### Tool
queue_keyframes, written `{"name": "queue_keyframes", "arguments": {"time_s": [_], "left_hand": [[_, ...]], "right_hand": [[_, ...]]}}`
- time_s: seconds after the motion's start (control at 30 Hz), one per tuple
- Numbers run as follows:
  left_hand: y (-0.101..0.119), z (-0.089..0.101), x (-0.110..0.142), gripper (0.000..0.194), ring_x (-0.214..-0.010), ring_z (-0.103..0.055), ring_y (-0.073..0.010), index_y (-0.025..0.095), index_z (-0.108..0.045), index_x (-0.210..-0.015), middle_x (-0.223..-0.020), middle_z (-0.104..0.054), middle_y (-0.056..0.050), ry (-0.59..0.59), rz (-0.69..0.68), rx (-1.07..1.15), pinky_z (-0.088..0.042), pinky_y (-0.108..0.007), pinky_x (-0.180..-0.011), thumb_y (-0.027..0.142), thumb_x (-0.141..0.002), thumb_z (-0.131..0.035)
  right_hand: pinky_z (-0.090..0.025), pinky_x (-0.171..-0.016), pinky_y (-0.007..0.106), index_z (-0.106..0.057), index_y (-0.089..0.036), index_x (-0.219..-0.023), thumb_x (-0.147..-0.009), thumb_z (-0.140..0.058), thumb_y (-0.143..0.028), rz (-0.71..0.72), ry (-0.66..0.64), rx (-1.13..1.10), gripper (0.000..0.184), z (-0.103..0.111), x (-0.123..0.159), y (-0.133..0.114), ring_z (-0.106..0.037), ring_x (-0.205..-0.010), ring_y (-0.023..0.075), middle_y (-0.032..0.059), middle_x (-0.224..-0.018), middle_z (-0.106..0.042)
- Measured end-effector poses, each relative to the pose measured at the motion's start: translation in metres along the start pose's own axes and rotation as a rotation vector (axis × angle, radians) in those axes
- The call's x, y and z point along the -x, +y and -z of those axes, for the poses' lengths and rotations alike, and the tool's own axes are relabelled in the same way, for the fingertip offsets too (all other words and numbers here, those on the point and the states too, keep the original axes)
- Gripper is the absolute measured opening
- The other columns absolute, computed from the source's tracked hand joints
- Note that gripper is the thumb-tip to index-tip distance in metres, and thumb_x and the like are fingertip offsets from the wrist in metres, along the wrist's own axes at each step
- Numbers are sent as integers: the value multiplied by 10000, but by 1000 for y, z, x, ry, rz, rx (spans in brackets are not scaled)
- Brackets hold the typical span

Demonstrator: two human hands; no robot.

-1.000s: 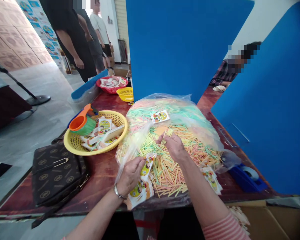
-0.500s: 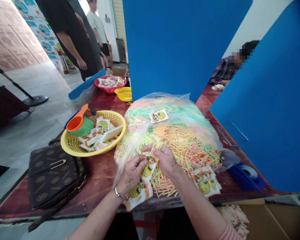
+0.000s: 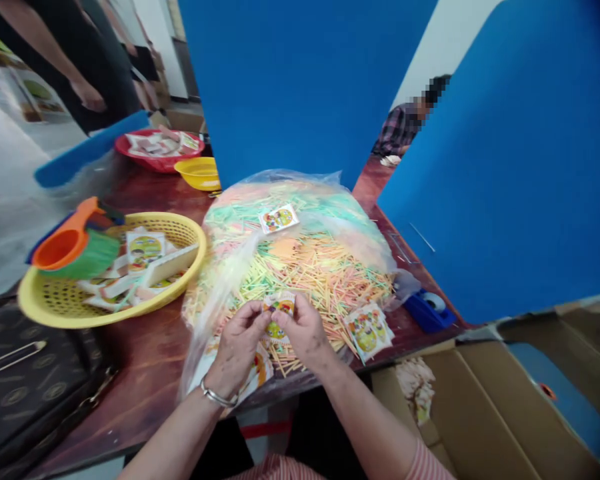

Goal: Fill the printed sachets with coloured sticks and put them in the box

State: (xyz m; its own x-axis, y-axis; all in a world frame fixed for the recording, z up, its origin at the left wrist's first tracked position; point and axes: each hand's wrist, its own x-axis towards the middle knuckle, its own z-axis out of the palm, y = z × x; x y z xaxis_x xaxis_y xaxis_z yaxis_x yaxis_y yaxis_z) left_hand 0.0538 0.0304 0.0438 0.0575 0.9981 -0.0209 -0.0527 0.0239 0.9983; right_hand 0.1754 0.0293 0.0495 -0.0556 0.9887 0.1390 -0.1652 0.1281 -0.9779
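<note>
Both hands are closed on one small printed packet [image 3: 280,331], held upright over the heap of sticks. My left hand [image 3: 236,350], with a bracelet at its wrist, pinches the packet's left side. Thumb and fingers of my right hand [image 3: 307,331] grip its right side. Below and behind them, thin pastel sticks [image 3: 320,270] fill a large open clear plastic bag [image 3: 219,283]. More printed packets [image 3: 257,373] lie under my left wrist, partly hidden. A stack of packets [image 3: 369,331] rests right of my right hand, and a single packet [image 3: 279,219] lies on the bag.
Left stands a yellow basket [image 3: 193,267] with packets and an orange-and-green scoop [image 3: 75,243]. A dark handbag [image 3: 25,373] is nearer. Red [image 3: 160,163] and yellow baskets [image 3: 200,175] stand behind. Blue partitions [image 3: 305,87], a tape dispenser [image 3: 427,313] and a cardboard box [image 3: 485,393] bound the right.
My view has turned right, so things sit farther left. My right hand, earlier holding several sticks beside the packet, now grips the packet with my left hand; no loose sticks show in its fingers.
</note>
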Motion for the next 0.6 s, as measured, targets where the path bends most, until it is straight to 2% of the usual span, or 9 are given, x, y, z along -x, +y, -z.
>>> {"name": "queue_keyframes", "arguments": {"time_s": [0.07,0.1,0.2,0.27,0.33,0.4,0.47,0.5,0.6], "left_hand": [[-3,-11,7,196,-745,-527,-129,162,-553,-849,-784,-573,-3,-57,2,-49,-436,-246,-701,334,-755,-561],[-4,-16,12,194,-746,-532,-131,162,-548,-847,-780,-572,-5,-86,6,-77,-437,-254,-712,338,-764,-551],[-8,-22,22,198,-725,-538,-128,167,-523,-869,-763,-562,-3,-157,31,-120,-439,-256,-701,351,-797,-512],[-10,-18,26,199,-701,-534,-124,172,-510,-881,-746,-551,4,-159,34,-145,-438,-250,-670,357,-809,-491],[-12,-8,28,183,-680,-524,-121,182,-512,-866,-731,-542,13,-123,6,-253,-430,-244,-645,354,-816,-477],[-14,8,30,164,-686,-525,-126,193,-523,-852,-740,-555,13,-87,-36,-429,-425,-248,-652,341,-827,-458],[-14,25,34,154,-704,-536,-138,201,-532,-841,-751,-574,8,-55,-75,-628,-426,-263,-679,323,-838,-437],[-14,33,37,154,-712,-538,-145,202,-534,-830,-753,-579,2,-45,-93,-727,-426,-273,-689,317,-841,-431],[-16,52,45,160,-755,-530,-178,196,-545,-807,-774,-575,-27,-49,-169,-1000,-421,-315,-726,293,-843,-423]], "right_hand": [[-474,-709,260,-562,-216,-917,-797,-531,-297,-57,85,64,148,12,15,1,-565,-761,135,3,-842,-612],[-477,-702,266,-568,-216,-897,-809,-509,-304,-72,140,90,138,23,22,1,-565,-750,139,3,-827,-611],[-483,-672,292,-575,-207,-886,-811,-488,-340,-89,280,211,176,71,40,0,-561,-725,160,15,-808,-608],[-467,-697,309,-585,-198,-887,-807,-480,-343,-75,335,441,196,111,46,5,-552,-751,176,30,-821,-607],[-446,-759,345,-591,-201,-901,-808,-462,-342,-43,337,695,212,146,48,14,-541,-817,200,47,-854,-607],[-413,-834,388,-576,-198,-985,-791,-476,-322,40,312,903,250,170,44,23,-515,-925,229,72,-952,-601],[-377,-879,429,-545,-179,-1061,-780,-490,-303,148,320,1067,312,176,35,29,-489,-981,251,97,-1007,-588],[-364,-890,443,-533,-168,-1082,-785,-486,-298,210,338,1127,328,173,27,29,-482,-992,258,109,-1023,-584],[-371,-889,412,-544,-162,-1058,-845,-403,-273,373,319,1162,279,139,-4,19,-493,-980,236,110,-1018,-591]]}}
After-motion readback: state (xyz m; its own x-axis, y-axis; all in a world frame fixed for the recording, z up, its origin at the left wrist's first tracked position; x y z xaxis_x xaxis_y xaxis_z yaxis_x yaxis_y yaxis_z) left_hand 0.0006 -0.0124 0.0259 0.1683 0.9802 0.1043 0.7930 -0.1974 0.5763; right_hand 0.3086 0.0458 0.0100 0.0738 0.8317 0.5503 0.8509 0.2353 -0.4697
